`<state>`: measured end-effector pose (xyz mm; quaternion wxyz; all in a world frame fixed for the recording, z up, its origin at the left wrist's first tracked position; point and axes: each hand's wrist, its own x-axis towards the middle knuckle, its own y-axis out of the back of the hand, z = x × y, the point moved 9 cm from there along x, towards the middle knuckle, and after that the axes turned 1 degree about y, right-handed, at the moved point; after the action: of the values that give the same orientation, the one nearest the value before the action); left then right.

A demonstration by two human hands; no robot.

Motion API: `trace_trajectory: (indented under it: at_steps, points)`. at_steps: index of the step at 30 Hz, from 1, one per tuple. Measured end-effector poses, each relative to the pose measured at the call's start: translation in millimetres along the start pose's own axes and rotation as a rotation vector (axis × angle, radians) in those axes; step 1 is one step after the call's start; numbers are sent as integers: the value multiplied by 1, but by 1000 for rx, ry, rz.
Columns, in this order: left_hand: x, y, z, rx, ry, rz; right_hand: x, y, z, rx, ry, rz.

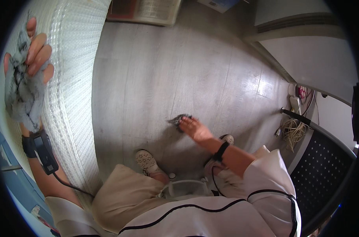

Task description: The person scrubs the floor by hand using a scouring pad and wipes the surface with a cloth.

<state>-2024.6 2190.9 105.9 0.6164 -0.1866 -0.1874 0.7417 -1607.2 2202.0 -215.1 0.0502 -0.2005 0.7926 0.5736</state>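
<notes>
At the upper left, my left hand (38,56) has its fingers curled around a wad of grey, fluffy fibre (25,97) streaked with dark hair-like strands. The wad spreads over the palm down to the wrist, above a white woven cover. Low over the floor, my right hand (197,130) reaches forward with its fingertips closed on a small dark, fuzzy tuft (177,119). The thumb is hidden, and whether the tuft touches the floor is unclear.
Grey wood-look flooring (155,74) lies between the covered bed or sofa edge (72,89) and a white cabinet (312,56). A clear-lidded box (158,11) stands ahead. Bundled cables (293,130) and a black chair (318,169) are at right. My speckled shoes (145,160) are below.
</notes>
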Motion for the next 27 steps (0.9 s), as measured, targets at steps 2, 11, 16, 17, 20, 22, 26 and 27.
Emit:
trace_trajectory:
  at_steps: [2,11,16,17,20,22,26,27]
  points:
    - [2,10,4,5,166,-324,3,41,88,131,-238,352]
    - [-20,7,5,-122,33,-164,23,36,45,384,-400,475]
    - [-5,-11,4,-82,-10,-125,6,8,33,-304,-91,194]
    - [-8,-15,4,-64,-18,-115,9,44,105,276,-381,459]
    - [4,-23,8,-65,-44,-156,5,100,205,38,-746,749]
    - [0,-26,9,-30,-51,-183,31,84,145,-56,-592,734]
    - [-34,-42,10,67,-111,35,14,-7,-74,265,-332,480]
    - [-44,-49,19,200,-148,185,6,-21,-110,118,-177,292]
